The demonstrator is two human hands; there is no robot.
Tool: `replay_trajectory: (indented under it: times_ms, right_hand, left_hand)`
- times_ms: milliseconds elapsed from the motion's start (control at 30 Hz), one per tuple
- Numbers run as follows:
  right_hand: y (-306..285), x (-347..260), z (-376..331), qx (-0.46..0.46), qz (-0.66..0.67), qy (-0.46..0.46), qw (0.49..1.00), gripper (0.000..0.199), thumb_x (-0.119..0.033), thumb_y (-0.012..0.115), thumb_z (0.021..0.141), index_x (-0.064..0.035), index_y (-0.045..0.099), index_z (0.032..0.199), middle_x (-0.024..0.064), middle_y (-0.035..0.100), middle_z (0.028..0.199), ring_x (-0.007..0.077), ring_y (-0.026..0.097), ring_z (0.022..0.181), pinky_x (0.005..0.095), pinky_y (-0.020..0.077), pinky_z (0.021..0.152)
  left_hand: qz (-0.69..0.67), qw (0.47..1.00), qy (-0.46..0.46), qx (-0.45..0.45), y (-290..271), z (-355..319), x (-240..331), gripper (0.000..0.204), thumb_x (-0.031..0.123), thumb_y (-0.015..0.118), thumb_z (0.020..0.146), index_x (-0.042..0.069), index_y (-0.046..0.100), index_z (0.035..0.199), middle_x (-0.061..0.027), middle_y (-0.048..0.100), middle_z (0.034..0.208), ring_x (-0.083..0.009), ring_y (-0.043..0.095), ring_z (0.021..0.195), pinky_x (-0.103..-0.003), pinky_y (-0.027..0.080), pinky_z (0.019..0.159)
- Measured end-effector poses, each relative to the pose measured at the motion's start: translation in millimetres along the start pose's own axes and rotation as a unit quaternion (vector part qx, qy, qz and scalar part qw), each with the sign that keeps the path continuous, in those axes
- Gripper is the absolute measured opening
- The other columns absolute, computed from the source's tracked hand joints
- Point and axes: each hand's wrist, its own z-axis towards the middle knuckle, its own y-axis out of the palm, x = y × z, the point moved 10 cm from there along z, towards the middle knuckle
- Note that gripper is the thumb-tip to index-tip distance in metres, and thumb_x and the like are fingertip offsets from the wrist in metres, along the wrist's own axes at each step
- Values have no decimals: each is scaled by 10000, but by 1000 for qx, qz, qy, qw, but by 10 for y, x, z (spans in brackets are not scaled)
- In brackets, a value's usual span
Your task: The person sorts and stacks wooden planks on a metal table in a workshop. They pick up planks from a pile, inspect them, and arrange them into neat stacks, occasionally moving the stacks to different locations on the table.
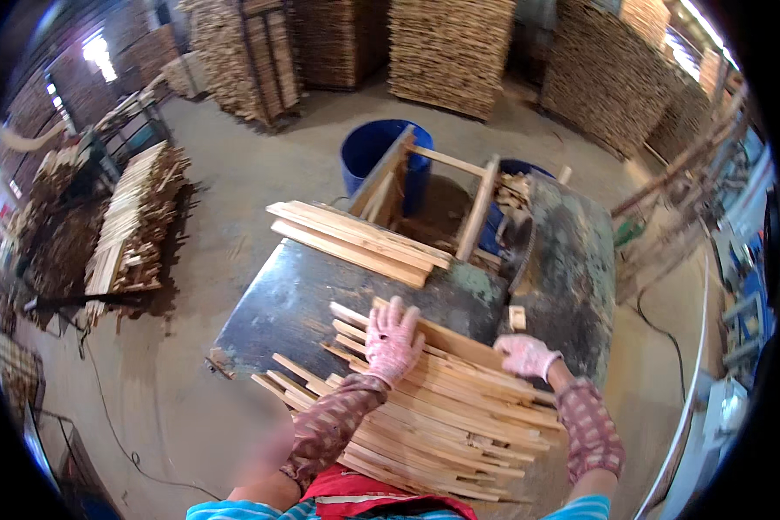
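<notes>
My left hand (393,341), in a pink and white knit glove, lies with fingers stretched out over the far side of a layer of pale wooden strips (459,394). Under and beside it runs a wider wooden board (459,344), along the far edge of that layer. My right hand (527,356), gloved alike, is closed at the right end of this board; its fingertips are partly hidden. The strips lie side by side on the dark metal table, their left ends uneven. A small wood block (516,317) sits just beyond my right hand.
A round saw blade (525,251) stands in the metal table (572,260) beyond my right hand. Several planks (355,243) lie at the table's far left. Behind are a blue barrel (355,160) and a wooden frame (477,208). Stacked wood (451,52) lines the back.
</notes>
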Motion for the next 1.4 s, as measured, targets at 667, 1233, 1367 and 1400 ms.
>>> replay_trajectory:
  times_ms: [667, 1233, 1367, 1400]
  right_hand:
    - [-1018, -1495, 2699, 182, -172, 33, 968, 725, -451, 732, 831, -47, 476, 1376, 190, 586, 1351, 361, 589, 1232, 448, 477, 1043]
    - [-485, -525, 897, 294, -244, -76, 921, 710, -384, 805, 724, -14, 495, 1243, 212, 489, 1338, 389, 464, 1279, 453, 374, 1110]
    - [-550, -352, 1158, 299, -153, -11, 942, 805, -458, 801, 747, -17, 476, 1336, 221, 445, 1481, 383, 417, 1378, 454, 325, 1165]
    - [-553, -384, 1298, 297, -117, 19, 948, 831, -476, 802, 746, -49, 469, 1376, 217, 417, 1533, 361, 382, 1425, 449, 316, 1178]
  left_hand:
    - [-79, 996, 20, -26, -241, 24, 29, 195, 269, 664, 850, 88, 616, 903, -92, 616, 934, -292, 560, 1102, -490, 325, 1136]
    - [-71, 997, 30, 16, -197, 14, 30, 199, 296, 675, 827, 107, 614, 833, -73, 576, 864, -290, 529, 988, -438, 397, 999]
    - [-57, 998, 5, -41, -163, 33, 37, 203, 305, 677, 859, 104, 664, 888, -79, 632, 921, -274, 540, 1077, -437, 353, 1060]
    - [-42, 998, 6, -50, -157, 22, 6, 212, 318, 678, 865, 109, 670, 895, -72, 642, 906, -267, 551, 1062, -437, 351, 1061]
